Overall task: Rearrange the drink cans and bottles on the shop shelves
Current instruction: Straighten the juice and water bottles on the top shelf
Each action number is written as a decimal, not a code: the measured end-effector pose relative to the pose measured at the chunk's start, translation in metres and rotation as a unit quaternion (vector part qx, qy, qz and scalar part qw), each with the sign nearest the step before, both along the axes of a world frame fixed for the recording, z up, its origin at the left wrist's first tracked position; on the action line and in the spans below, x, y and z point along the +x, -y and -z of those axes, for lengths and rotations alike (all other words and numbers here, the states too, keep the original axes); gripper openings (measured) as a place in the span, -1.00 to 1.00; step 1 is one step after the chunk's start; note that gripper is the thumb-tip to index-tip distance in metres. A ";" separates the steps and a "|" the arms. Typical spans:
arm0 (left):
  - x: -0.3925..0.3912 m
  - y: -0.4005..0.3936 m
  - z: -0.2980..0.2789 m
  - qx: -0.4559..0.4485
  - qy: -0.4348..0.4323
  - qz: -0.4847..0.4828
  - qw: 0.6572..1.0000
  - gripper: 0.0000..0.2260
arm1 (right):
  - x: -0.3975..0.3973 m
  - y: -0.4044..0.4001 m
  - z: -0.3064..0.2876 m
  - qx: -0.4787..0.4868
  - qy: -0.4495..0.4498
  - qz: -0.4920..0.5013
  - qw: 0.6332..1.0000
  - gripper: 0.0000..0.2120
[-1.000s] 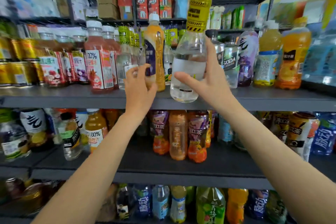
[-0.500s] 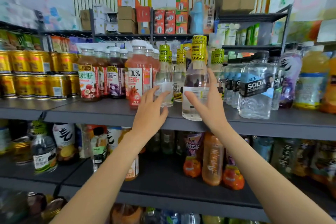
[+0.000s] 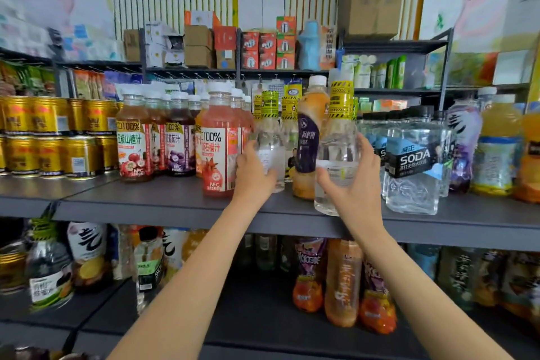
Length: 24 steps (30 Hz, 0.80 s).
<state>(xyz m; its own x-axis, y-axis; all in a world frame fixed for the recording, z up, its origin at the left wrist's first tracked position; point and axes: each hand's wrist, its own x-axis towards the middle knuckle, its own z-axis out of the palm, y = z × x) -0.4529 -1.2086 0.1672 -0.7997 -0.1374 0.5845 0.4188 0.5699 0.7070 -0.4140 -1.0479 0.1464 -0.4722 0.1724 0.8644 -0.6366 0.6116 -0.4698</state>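
My right hand grips a clear water bottle with a yellow-and-black neck wrap, standing at the front edge of the grey shelf. My left hand wraps around a second clear bottle with the same yellow wrap, further left and deeper in. Between the two stands an orange drink bottle with a purple label and white cap. More yellow-wrapped bottles stand behind it.
Red juice bottles stand just left of my left hand. Square SODA bottles stand right of my right hand. Gold cans fill the far left, orange juice bottles the far right. A lower shelf holds mixed bottles.
My right hand brought the clear bottle down from the air and set it at the shelf's front edge. My left hand moved from open in front of the bottles to gripping one.
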 end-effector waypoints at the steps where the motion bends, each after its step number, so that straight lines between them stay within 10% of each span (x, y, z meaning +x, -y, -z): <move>1: 0.000 -0.002 0.000 0.004 -0.003 0.012 1.000 -0.41 | -0.002 -0.008 -0.002 0.003 0.016 0.008 1.000 -0.24; 17: 0.010 -0.021 -0.006 -0.028 0.041 0.117 0.992 -0.56 | 0.005 -0.021 -0.004 -0.001 0.017 -0.050 0.999 -0.21; 24: 0.030 0.018 0.013 -0.054 -0.212 -0.095 0.971 -0.69 | 0.008 0.026 -0.011 0.105 -0.006 -0.097 0.990 -0.25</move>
